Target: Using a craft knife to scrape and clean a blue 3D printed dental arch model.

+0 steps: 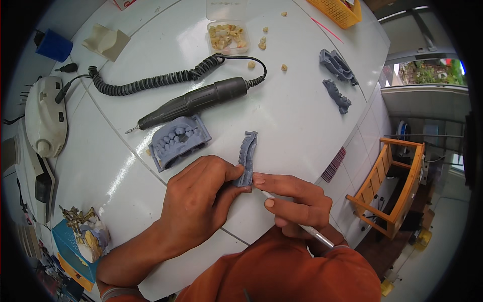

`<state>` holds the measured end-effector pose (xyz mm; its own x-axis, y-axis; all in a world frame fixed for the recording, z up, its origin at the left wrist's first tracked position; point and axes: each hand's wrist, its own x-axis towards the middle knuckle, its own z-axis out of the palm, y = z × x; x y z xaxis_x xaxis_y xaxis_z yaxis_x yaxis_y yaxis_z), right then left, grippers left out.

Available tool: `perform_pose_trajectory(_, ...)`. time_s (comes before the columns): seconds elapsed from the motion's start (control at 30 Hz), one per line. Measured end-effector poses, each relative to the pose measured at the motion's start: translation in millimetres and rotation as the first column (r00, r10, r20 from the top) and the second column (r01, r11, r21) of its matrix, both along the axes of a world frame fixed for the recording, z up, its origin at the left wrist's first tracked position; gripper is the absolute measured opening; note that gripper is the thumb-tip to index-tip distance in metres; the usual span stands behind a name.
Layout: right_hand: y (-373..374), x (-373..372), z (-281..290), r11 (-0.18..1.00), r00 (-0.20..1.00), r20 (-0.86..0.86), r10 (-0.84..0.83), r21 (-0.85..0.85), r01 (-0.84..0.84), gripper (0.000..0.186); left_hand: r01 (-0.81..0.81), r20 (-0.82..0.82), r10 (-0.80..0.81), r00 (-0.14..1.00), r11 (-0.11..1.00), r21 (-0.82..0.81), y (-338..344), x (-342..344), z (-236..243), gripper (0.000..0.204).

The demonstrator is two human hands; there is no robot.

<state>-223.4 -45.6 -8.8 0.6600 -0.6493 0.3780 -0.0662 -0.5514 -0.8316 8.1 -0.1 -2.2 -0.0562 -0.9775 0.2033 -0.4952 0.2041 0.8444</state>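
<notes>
White tabletop [294, 138] spreads below the left hand [195, 196], which pinches a grey toothed strip [247, 153] near its lower end; just beside it, the right hand [304, 201] grips a silver tool [317, 235], whether the tip touches the strip I cannot tell; to the left sit a grey dental model [179, 143] and a black handpiece [198, 99], and beyond, a clear box [231, 51] of tooth-shaped pieces [226, 35] and a yellow basket [338, 15]
</notes>
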Motion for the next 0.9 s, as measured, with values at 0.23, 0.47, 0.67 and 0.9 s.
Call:
perform_pose_trajectory(0.23, 4.9, -0.3, 6.7, 0.965, 0.986, 0.065, -0.153, 0.226, 0.134, 0.028, -0.019, 0.005, 0.019, 1.000, 1.000, 0.011, 1.0, -0.3, 0.3, 0.035)
perform_pose_trajectory(0.47, 7.1, -2.3, 6.6, 0.966, 0.985, 0.031, -0.172, 0.199, 0.163, 0.028, -0.017, 0.005, 0.017, 1.000, 1.000, 0.013, 0.8, -0.5, 0.1, 0.035)
perform_pose_trajectory(0.67, 6.3, 0.8, 7.0, 0.977, 0.989, 0.004, -0.146, 0.161, 0.143, 0.029, -0.019, 0.002, 0.019, 1.000, 0.999, 0.030, 1.6, 0.3, -0.6, 0.034)
perform_pose_trajectory(0.9, 5.1, -0.4, 3.6, 0.988, 0.995, 0.017, -0.102, 0.120, 0.099, 0.037, -0.020, 0.003, 0.020, 1.000, 0.999, 0.034, 1.7, 0.0, -0.8, 0.034)
